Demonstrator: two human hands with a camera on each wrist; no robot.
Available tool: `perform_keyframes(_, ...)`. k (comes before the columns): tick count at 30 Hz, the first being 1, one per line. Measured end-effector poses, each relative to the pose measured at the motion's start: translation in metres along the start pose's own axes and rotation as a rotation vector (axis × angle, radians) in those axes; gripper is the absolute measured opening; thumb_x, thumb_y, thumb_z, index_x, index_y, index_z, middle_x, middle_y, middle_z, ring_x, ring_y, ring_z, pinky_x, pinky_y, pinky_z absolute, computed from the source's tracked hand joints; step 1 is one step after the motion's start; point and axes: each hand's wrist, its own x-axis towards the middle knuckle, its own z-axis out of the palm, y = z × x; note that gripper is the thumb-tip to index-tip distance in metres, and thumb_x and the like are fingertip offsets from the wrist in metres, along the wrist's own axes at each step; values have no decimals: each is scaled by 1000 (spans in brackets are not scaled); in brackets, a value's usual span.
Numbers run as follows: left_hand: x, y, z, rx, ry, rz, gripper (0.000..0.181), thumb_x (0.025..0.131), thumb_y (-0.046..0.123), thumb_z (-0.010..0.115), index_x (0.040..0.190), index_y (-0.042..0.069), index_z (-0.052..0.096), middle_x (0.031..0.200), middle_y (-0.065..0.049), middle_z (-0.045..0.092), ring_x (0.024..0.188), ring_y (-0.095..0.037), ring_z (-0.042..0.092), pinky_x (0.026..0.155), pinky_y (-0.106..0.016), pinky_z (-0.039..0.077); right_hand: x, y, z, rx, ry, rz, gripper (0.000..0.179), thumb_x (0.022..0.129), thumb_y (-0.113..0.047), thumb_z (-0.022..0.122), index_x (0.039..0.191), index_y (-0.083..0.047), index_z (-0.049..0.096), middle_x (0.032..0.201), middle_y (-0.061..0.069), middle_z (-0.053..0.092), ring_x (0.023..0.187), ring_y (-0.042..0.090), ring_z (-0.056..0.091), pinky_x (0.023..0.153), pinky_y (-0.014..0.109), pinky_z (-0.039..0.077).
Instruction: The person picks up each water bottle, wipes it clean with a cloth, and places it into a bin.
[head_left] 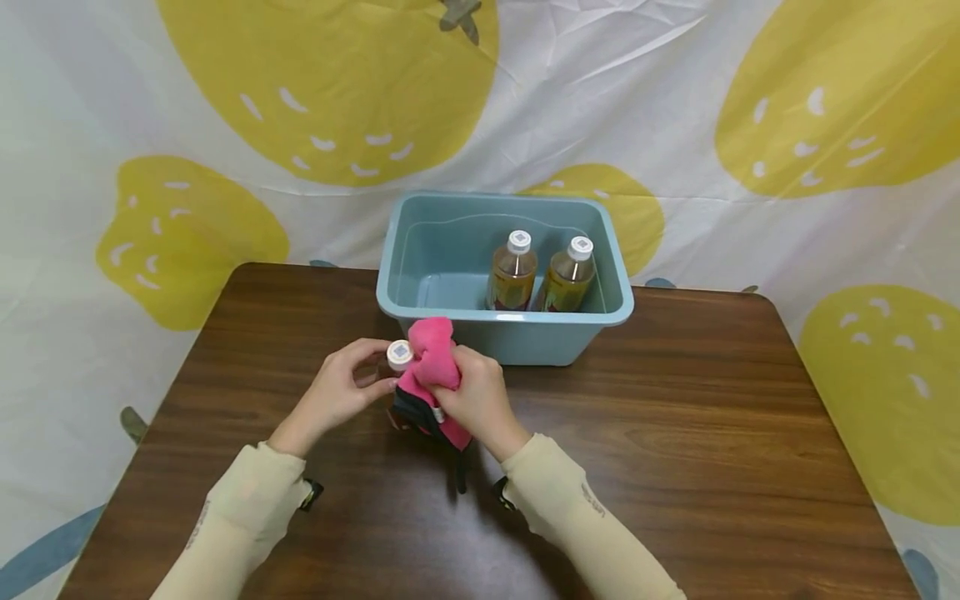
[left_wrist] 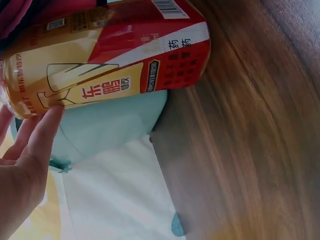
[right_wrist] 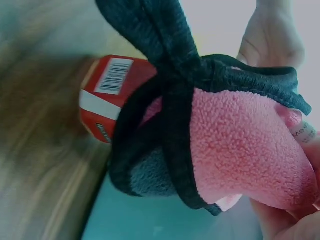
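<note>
A tea bottle with a white cap and a red and gold label stands on the brown table in front of the bin. My left hand grips the bottle near its top, fingers curled round it. My right hand holds a pink fleece cloth with dark trim against the bottle's right side. In the right wrist view the pink cloth covers most of the bottle, with only its base showing.
A light blue plastic bin sits at the table's back middle, holding two more capped tea bottles in its right half. A white curtain with yellow fruit shapes hangs behind.
</note>
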Motion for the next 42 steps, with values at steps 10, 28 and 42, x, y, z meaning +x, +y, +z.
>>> perform_keyframes(10,4,0,0,-10,7,-41,39,73,-1,72,109,-7,58,102,-21,61,91,-34,61,81,-42,49,-13,11,6,92,47,20,20,69,-9,77,77,-2,60,72,9,63,61,17,57,60,28,51)
perform_keyframes(28,3,-1,-2,17,-2,-83,40,73,3,74,110,-3,58,101,-18,63,90,-28,62,78,-33,50,-48,55,40,-38,-205,153,18,67,-9,75,75,-6,59,71,9,65,61,20,59,56,30,49)
perform_keyframes(42,1,-3,-5,43,4,-82,40,72,4,74,109,-3,59,100,-17,63,91,-28,61,81,-41,49,-19,20,7,32,-91,7,20,67,-11,77,74,-4,60,67,6,59,58,15,53,54,26,47)
